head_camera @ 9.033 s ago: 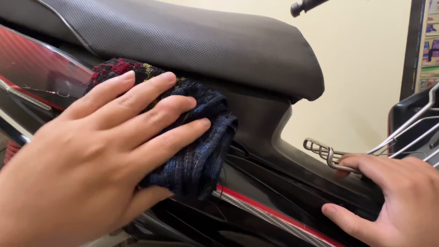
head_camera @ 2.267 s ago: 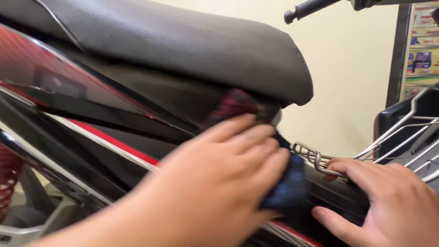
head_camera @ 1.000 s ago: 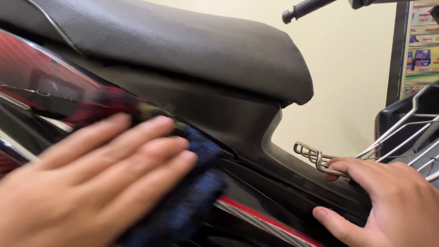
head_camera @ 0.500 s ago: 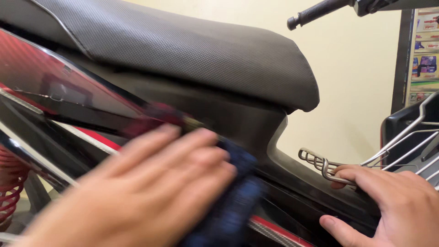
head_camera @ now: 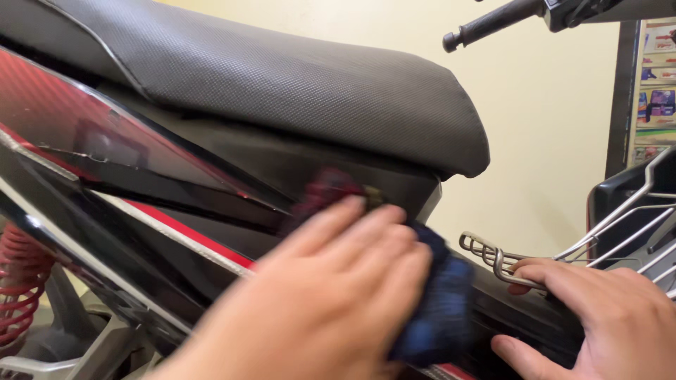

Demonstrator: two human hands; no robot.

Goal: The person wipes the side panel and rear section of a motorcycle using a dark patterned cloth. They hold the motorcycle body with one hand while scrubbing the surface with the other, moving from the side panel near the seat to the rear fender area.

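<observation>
The left hand [head_camera: 331,295] lies flat, fingers stretched and close together, pressing a dark blue and red cloth [head_camera: 440,309] against the black side panel [head_camera: 183,232] of a motorbike. The cloth bulges out past the fingertips and on the far side of the hand; it is pinned under the palm, not gripped in a fist. The hand is blurred.

The right hand [head_camera: 598,317] rests open on the dark body, its fingers spread and slightly bent, the fingertips touching a wire hook [head_camera: 493,257] of a metal rack [head_camera: 620,232] that runs away to the right of it. It holds nothing closed in its grasp.

Above both hands sits the textured black seat [head_camera: 282,84]. A red stripe [head_camera: 190,236] runs along the panel left of the left hand, and a red coil spring [head_camera: 24,288] shows at the far left. A handlebar grip [head_camera: 486,24] juts out above the right hand, against a cream wall [head_camera: 549,127].
</observation>
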